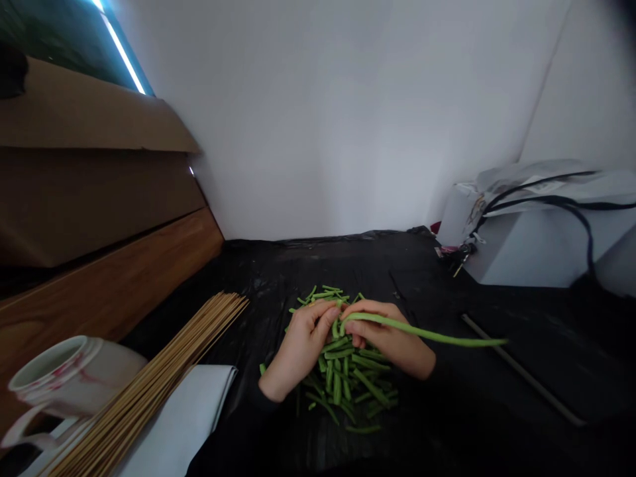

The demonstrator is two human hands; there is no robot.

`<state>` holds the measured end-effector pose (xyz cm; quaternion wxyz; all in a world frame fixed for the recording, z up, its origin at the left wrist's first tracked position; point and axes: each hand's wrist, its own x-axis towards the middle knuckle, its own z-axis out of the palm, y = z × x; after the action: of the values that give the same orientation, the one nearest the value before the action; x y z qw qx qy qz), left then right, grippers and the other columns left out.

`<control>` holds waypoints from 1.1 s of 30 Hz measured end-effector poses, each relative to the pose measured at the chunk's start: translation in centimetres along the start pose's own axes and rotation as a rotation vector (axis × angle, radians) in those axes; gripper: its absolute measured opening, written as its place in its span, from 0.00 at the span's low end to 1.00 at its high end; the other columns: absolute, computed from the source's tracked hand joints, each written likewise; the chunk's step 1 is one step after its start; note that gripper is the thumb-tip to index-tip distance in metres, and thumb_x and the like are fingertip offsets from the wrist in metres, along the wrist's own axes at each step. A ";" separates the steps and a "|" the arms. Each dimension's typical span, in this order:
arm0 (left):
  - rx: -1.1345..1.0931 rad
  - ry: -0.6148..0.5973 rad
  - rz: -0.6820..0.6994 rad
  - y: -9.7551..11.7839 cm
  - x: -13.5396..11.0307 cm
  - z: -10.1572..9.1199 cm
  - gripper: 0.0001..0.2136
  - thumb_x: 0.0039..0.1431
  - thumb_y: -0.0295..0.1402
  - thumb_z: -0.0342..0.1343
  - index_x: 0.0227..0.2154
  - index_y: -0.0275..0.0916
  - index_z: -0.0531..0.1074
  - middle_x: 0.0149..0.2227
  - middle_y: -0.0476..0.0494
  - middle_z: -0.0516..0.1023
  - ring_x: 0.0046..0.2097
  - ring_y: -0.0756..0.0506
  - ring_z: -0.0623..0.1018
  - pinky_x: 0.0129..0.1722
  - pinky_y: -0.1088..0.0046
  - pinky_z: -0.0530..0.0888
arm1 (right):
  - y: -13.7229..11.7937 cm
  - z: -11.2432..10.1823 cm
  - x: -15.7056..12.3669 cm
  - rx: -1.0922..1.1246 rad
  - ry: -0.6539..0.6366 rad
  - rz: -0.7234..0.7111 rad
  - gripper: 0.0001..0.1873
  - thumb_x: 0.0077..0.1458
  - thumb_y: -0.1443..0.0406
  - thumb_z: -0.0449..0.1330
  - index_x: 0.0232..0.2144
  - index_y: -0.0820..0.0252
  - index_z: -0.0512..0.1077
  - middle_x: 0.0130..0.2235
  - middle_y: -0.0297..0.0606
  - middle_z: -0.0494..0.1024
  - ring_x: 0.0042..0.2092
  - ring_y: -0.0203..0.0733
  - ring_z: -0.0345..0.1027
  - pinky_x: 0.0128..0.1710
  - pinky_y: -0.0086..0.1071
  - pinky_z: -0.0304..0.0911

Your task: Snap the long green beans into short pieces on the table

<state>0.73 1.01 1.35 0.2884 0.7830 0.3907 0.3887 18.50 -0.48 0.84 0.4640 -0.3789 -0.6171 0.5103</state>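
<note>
Both hands meet above a heap of cut green beans (338, 384) on a black plastic-covered surface. A long green bean (427, 333) runs out to the right across my right hand (390, 334), whose fingers are closed around it near its left end. My left hand (305, 338) is pinched shut beside it, with a short length of green bean (336, 326) showing between the two hands. Some of the fingertips are hidden behind the beans and the hands themselves. Short pieces lie beneath and behind both hands.
Left of the heap lies a bundle of thin wooden sticks (163, 377) over a folded white sheet (191, 404), beside a mug (82, 371). A cardboard box (89, 192) stands farther left. At right are a thin grey rod (521, 371) and a white box (536, 245) with black cables.
</note>
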 end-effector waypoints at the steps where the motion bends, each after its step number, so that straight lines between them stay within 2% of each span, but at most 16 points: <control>1: 0.000 -0.019 -0.002 0.1 0.0 -0.1 0.16 0.66 0.38 0.47 0.30 0.36 0.75 0.26 0.47 0.72 0.31 0.47 0.71 0.32 0.74 0.66 | 0.0 -0.2 0.1 0.012 0.029 -0.001 0.05 0.52 0.64 0.62 0.32 0.60 0.75 0.22 0.31 0.73 0.24 0.34 0.66 0.25 0.29 0.64; 4: -0.035 -0.072 -0.009 0.3 0.0 -0.3 0.16 0.65 0.39 0.48 0.29 0.37 0.75 0.28 0.46 0.74 0.33 0.47 0.71 0.34 0.73 0.67 | 0.5 -1.2 0.6 0.048 0.138 -0.034 0.08 0.53 0.62 0.62 0.34 0.60 0.74 0.23 0.31 0.73 0.25 0.35 0.66 0.25 0.30 0.63; 6: -0.146 -0.070 -0.072 0.4 0.0 -0.4 0.15 0.64 0.40 0.50 0.32 0.36 0.76 0.29 0.46 0.74 0.30 0.48 0.71 0.31 0.74 0.67 | 0.9 -1.9 0.8 0.108 0.170 -0.045 0.10 0.53 0.60 0.62 0.34 0.60 0.73 0.23 0.32 0.73 0.25 0.36 0.66 0.26 0.30 0.63; 9: -0.474 0.019 -0.213 0.4 0.2 -0.8 0.15 0.62 0.43 0.51 0.34 0.35 0.74 0.24 0.50 0.69 0.25 0.51 0.67 0.24 0.77 0.64 | 1.2 -2.2 1.0 0.272 0.117 -0.019 0.10 0.53 0.59 0.63 0.33 0.60 0.70 0.30 0.35 0.75 0.27 0.35 0.67 0.25 0.29 0.60; 11: -0.734 0.083 -0.270 0.4 0.4 -1.1 0.13 0.61 0.42 0.52 0.33 0.36 0.72 0.25 0.49 0.70 0.26 0.51 0.70 0.25 0.77 0.66 | 1.1 -2.0 0.9 0.360 0.072 -0.003 0.10 0.53 0.60 0.63 0.31 0.60 0.68 0.34 0.37 0.76 0.27 0.33 0.66 0.25 0.27 0.58; 14: -0.983 0.098 -0.294 0.3 0.6 -1.2 0.10 0.59 0.40 0.51 0.32 0.37 0.68 0.28 0.48 0.71 0.29 0.50 0.73 0.28 0.75 0.69 | 0.9 -1.7 0.7 0.400 0.053 0.009 0.09 0.53 0.61 0.62 0.32 0.60 0.69 0.31 0.34 0.74 0.23 0.29 0.61 0.22 0.26 0.53; 16: -0.964 0.114 -0.276 0.2 0.6 -1.1 0.10 0.59 0.39 0.53 0.31 0.37 0.69 0.24 0.52 0.67 0.24 0.53 0.68 0.24 0.79 0.64 | 0.9 -1.6 0.7 0.380 0.041 0.029 0.10 0.54 0.60 0.62 0.36 0.61 0.70 0.29 0.32 0.72 0.21 0.28 0.58 0.20 0.26 0.49; 19: -0.727 0.152 -0.266 0.0 0.4 -0.6 0.09 0.56 0.37 0.60 0.32 0.35 0.73 0.19 0.56 0.62 0.20 0.56 0.60 0.20 0.81 0.58 | 1.0 -1.5 0.6 0.325 -0.033 0.063 0.13 0.55 0.60 0.60 0.40 0.61 0.71 0.29 0.30 0.70 0.20 0.27 0.54 0.20 0.26 0.45; 21: -0.591 0.140 -0.278 -0.1 0.3 -0.3 0.11 0.53 0.37 0.63 0.36 0.35 0.76 0.21 0.53 0.68 0.23 0.54 0.65 0.24 0.80 0.62 | 0.9 -1.4 0.5 0.286 -0.112 0.081 0.13 0.56 0.59 0.59 0.40 0.62 0.72 0.28 0.29 0.69 0.20 0.26 0.52 0.20 0.27 0.43; 24: -0.493 0.083 -0.262 0.0 0.2 -0.2 0.15 0.53 0.38 0.62 0.42 0.36 0.77 0.31 0.45 0.78 0.33 0.48 0.74 0.35 0.73 0.70 | 0.5 -1.1 0.1 0.229 -0.248 0.104 0.14 0.57 0.56 0.58 0.30 0.63 0.70 0.21 0.26 0.64 0.19 0.27 0.48 0.20 0.27 0.41; 26: -0.418 0.058 -0.198 0.1 0.3 -0.2 0.13 0.53 0.38 0.62 0.39 0.37 0.79 0.33 0.43 0.78 0.36 0.46 0.75 0.39 0.70 0.70 | 0.3 -0.9 -0.1 0.210 -0.308 0.112 0.18 0.59 0.55 0.56 0.24 0.62 0.67 0.17 0.25 0.59 0.19 0.28 0.46 0.20 0.28 0.40; 29: -0.353 0.027 -0.114 0.2 0.3 -0.3 0.09 0.52 0.37 0.63 0.33 0.36 0.80 0.29 0.45 0.76 0.33 0.48 0.73 0.36 0.72 0.69 | 0.3 -0.6 -0.3 0.180 -0.354 0.125 0.20 0.60 0.55 0.55 0.21 0.61 0.65 0.15 0.24 0.57 0.18 0.28 0.45 0.20 0.27 0.41; 31: -0.370 0.024 -0.122 0.3 0.3 -0.3 0.09 0.52 0.37 0.63 0.29 0.35 0.79 0.26 0.46 0.75 0.30 0.49 0.72 0.32 0.74 0.69 | 0.5 -0.4 -0.2 0.177 -0.358 0.141 0.20 0.59 0.54 0.55 0.21 0.61 0.66 0.15 0.24 0.59 0.17 0.28 0.46 0.19 0.26 0.42; 33: -0.381 0.089 -0.154 0.3 0.3 -0.4 0.09 0.52 0.37 0.63 0.28 0.35 0.78 0.25 0.46 0.76 0.28 0.49 0.72 0.31 0.74 0.69 | 0.9 -0.3 0.0 0.218 -0.300 0.162 0.21 0.59 0.51 0.54 0.25 0.63 0.69 0.18 0.27 0.64 0.17 0.27 0.50 0.18 0.25 0.45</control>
<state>0.62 1.16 1.90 0.4424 0.6641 0.3812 0.4667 18.82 -0.23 0.01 0.3625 -0.2945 -0.5880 0.6605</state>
